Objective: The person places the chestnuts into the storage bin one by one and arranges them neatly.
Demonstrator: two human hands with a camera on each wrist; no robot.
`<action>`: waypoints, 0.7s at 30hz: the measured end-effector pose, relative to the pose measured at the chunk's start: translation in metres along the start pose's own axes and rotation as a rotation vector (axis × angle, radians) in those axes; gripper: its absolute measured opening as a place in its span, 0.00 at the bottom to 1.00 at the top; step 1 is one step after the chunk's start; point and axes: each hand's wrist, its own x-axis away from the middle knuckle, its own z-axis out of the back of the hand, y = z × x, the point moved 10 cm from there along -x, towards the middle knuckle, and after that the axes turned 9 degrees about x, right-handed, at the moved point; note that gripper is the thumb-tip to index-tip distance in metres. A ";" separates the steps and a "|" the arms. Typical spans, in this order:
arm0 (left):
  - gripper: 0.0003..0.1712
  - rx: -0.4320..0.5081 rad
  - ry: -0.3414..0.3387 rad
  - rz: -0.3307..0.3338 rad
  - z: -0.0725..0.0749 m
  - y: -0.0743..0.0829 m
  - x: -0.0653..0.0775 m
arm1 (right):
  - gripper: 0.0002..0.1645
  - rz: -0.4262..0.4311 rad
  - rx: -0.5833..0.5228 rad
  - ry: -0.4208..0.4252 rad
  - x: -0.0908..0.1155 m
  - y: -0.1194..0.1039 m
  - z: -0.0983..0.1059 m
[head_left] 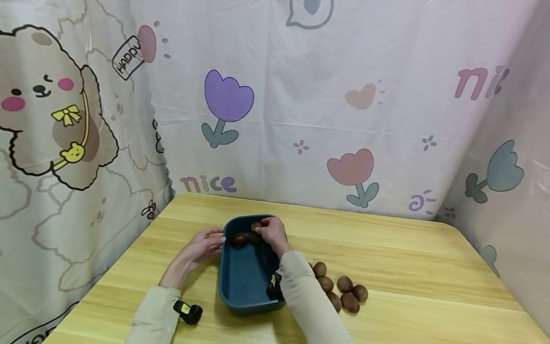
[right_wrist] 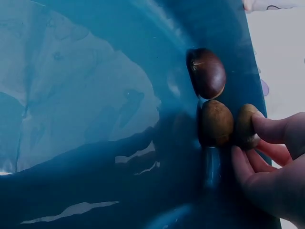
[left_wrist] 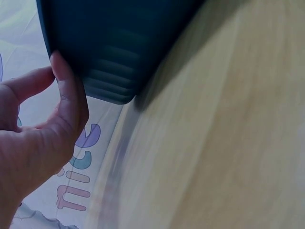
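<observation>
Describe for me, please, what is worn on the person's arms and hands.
The left sleeve and right sleeve are long, pale cream and look softly padded. The left wrist device and right wrist device are small and black with yellow markings. The left hand and right hand wear no gloves.

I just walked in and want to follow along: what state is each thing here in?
Tub: upright, open-topped, on the table
Held chestnut: pinched inside the tub
Two other chestnuts: lying inside the tub
Outside chestnuts: loose beside the tub
Left hand: touching the tub's side
Right hand: pinching the held chestnut
Backdrop cloth: hanging, creased
</observation>
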 end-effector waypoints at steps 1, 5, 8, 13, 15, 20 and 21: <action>0.25 0.001 -0.003 0.001 -0.001 0.000 0.000 | 0.17 -0.005 0.001 -0.002 0.000 0.001 0.000; 0.24 0.008 -0.009 0.005 -0.002 0.001 -0.001 | 0.16 -0.028 0.017 -0.006 -0.001 0.003 0.001; 0.24 0.005 -0.010 0.007 -0.002 0.000 -0.002 | 0.15 -0.052 0.022 -0.014 -0.001 0.004 0.002; 0.25 0.002 0.004 0.015 0.000 -0.001 -0.002 | 0.10 -0.057 0.063 -0.013 0.001 0.001 0.006; 0.24 0.004 0.010 0.016 0.000 -0.002 -0.002 | 0.08 -0.037 0.110 0.002 0.000 -0.004 0.009; 0.24 0.008 0.002 0.014 -0.001 -0.001 -0.002 | 0.16 0.013 0.176 0.004 -0.009 -0.009 0.016; 0.24 0.009 0.000 0.015 -0.002 -0.002 -0.003 | 0.17 0.024 0.176 -0.003 -0.012 -0.008 0.017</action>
